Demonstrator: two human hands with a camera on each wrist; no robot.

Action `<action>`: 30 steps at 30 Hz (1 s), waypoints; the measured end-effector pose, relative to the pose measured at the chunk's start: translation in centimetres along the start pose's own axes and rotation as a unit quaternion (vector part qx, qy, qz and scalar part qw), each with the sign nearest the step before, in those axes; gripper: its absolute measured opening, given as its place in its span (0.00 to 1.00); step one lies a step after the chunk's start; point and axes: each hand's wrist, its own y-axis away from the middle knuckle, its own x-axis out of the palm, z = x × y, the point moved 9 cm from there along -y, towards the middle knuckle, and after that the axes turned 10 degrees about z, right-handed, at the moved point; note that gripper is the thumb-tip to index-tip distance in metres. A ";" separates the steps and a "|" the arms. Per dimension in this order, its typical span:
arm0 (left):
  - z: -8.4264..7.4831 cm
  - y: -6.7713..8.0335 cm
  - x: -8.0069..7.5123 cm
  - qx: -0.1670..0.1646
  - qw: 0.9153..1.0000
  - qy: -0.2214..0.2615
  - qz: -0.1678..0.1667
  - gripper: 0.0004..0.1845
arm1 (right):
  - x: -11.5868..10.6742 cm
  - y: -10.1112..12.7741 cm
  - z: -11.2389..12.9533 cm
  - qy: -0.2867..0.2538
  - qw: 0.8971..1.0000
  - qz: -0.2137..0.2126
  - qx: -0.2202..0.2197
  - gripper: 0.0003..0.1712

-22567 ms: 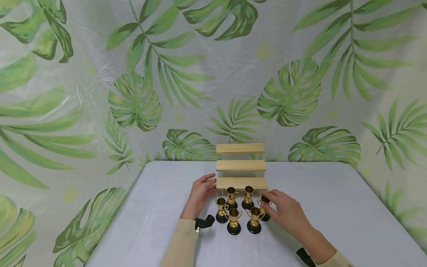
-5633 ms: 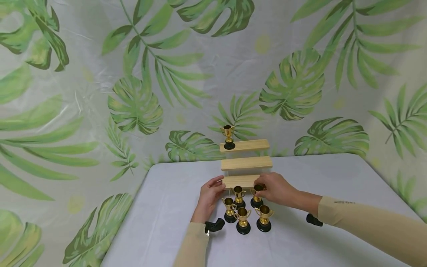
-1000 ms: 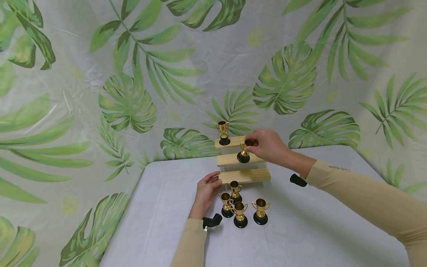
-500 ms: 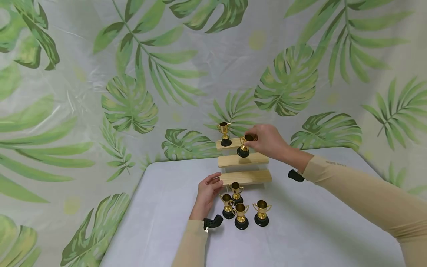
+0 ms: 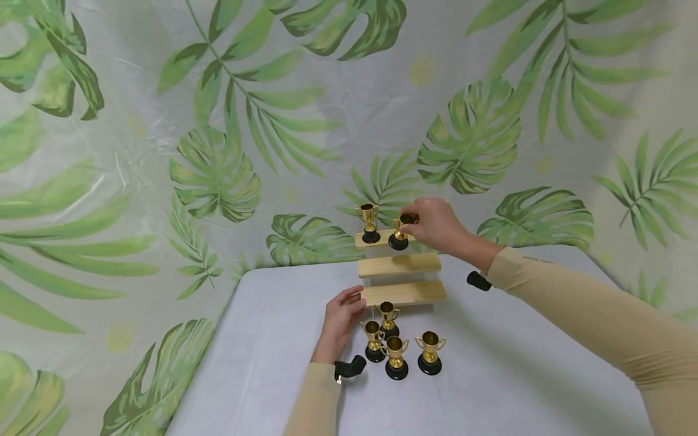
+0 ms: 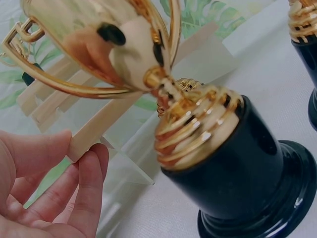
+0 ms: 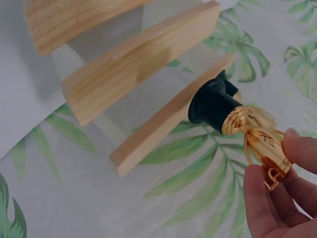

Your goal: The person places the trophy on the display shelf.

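Observation:
My right hand [image 5: 438, 227] pinches a small gold trophy cup [image 5: 398, 242] by its bowl, over the top board of a three-step wooden display shelf [image 5: 400, 264]. In the right wrist view, the black base of this trophy [image 7: 213, 106] is at the top board; whether it touches the wood I cannot tell. Another trophy [image 5: 369, 224] stands upright at that board's left end. Low on the left, my left hand [image 5: 339, 315] grips the end of the lowest board [image 6: 101, 124], thumb on one side and fingers on the other.
Several more trophies stand upright on the white-covered table in front of the shelf; the rightmost trophy [image 5: 429, 353] is apart from the group. One trophy [image 6: 223, 148] is large and close in the left wrist view. A leaf-patterned curtain [image 5: 305, 151] hangs behind the table [image 5: 272, 339].
Over the last second my right hand has raised the trophy from in front of the middle board to the top board. My left hand has stayed on the lowest board.

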 end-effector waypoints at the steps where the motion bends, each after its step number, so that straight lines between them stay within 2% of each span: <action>1: 0.0 0.0 0.0 -0.001 1.000 0.002 0.000 0.24 | 0.0 -0.1 -0.1 -0.002 1.000 -0.001 0.000 0.16; 8: 0.1 0.1 -0.2 -0.001 1.000 0.001 -0.005 0.24 | 0.1 -1.1 -0.8 0.005 1.000 -0.010 0.007 0.17; 18: -0.1 0.2 0.1 0.002 1.000 -0.007 0.004 0.23 | 0.0 -2.4 -2.0 -0.014 0.999 -0.005 0.033 0.18; 30: 0.1 0.0 -0.1 0.002 1.000 -0.007 -0.001 0.22 | 1.2 -3.2 -2.8 -0.010 0.998 0.010 0.053 0.16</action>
